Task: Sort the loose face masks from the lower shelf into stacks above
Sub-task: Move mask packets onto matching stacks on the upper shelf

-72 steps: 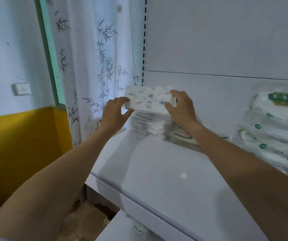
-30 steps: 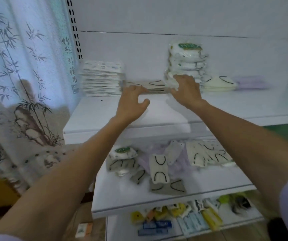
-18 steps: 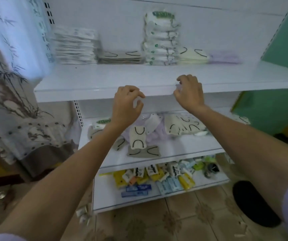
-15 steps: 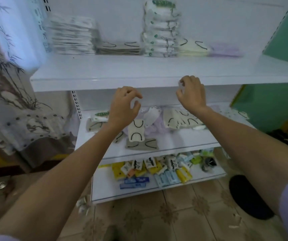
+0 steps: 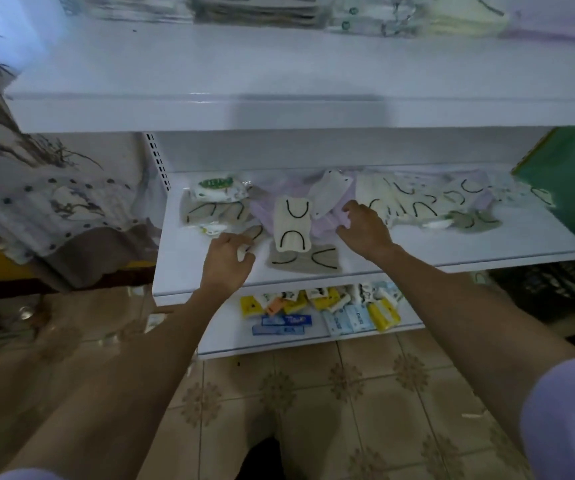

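Left hand (image 5: 229,263) fingers curled by grey mask (image 5: 256,233), right hand (image 5: 362,226) fingers curled on lilac masks (image 5: 324,223), grip unclear; overlapped pile, your pull may drag neighbours off lower shelf (image 5: 452,251)

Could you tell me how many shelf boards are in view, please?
3: the top white shelf board bearing mask stacks, the middle one with loose face masks, the bottom one with small packets. More may be off-frame.

Stacks (image 5: 255,8) along the upper shelf (image 5: 279,71) back edge are blurred, tops cut off. The right hand (image 5: 364,228) loses its fingertips among lilac masks (image 5: 324,223); the left hand (image 5: 227,263) grip, can't tell. Bottom-shelf packets (image 5: 314,306): print too small to read.
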`<state>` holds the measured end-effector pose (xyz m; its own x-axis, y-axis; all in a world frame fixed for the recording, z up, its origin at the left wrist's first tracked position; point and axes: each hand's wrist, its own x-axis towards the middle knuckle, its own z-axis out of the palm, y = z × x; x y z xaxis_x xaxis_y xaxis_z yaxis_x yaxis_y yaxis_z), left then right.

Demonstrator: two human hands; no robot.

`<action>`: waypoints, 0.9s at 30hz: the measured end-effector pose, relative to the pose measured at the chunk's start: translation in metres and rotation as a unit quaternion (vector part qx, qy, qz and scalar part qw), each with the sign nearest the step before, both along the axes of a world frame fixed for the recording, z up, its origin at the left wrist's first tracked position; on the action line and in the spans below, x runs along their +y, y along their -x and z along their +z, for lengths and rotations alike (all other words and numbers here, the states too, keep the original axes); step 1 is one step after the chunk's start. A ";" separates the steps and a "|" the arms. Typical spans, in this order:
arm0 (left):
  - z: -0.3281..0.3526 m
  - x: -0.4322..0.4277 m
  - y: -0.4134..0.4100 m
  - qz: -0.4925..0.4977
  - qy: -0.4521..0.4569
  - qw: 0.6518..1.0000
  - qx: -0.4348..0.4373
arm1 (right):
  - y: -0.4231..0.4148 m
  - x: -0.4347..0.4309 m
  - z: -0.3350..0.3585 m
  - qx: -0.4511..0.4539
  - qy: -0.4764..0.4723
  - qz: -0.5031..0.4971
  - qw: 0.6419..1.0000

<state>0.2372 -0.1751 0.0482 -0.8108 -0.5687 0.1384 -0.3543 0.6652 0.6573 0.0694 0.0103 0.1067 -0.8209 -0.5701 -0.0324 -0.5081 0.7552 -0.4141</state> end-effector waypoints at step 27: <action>-0.100 -0.009 0.123 -0.031 -0.164 0.978 -0.129 | 0.041 -0.069 -0.163 -0.218 0.095 -0.158 0.958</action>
